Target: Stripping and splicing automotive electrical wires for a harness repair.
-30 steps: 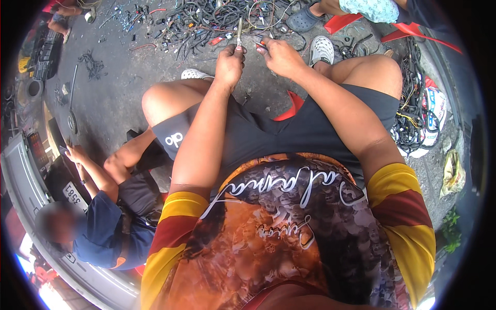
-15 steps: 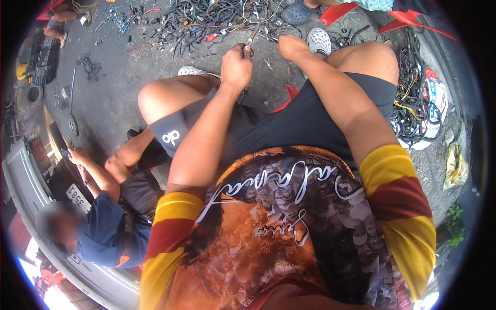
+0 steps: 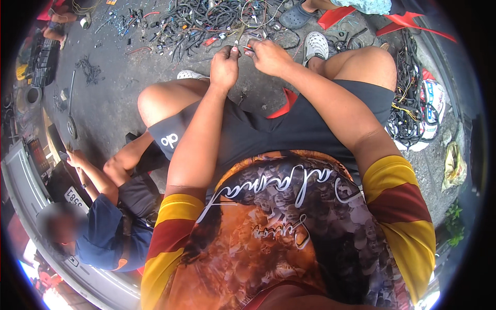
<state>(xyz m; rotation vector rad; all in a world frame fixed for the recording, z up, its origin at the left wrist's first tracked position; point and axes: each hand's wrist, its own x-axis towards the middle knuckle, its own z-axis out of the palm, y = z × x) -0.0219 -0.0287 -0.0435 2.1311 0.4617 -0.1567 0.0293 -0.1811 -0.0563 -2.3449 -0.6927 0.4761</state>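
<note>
My left hand [image 3: 224, 68] is closed, with thumb and finger pinching a cable [image 3: 239, 34] that runs up toward the heap. Close on its right, my right hand [image 3: 269, 58] is closed around a small thin tool [image 3: 245, 47] with a metallic look. Its tip points at the left thumb, near the pinched part of the cable; I cannot tell whether they touch. My fingers hide most of the tool. Both hands are above the ground, beyond my bent knees.
A heap of tangled wires and connectors [image 3: 201, 20] covers the ground ahead. Red pieces [image 3: 283, 105] lie about. At the right, more black wiring [image 3: 413, 121] rests by a white sack [image 3: 433, 103]. A person in blue [image 3: 111, 227] sits at left; another's clog [image 3: 295, 17] is ahead.
My right hand has moved left, bringing the tool close to my left hand. My left hand has shifted slightly left and down, still pinching the cable.
</note>
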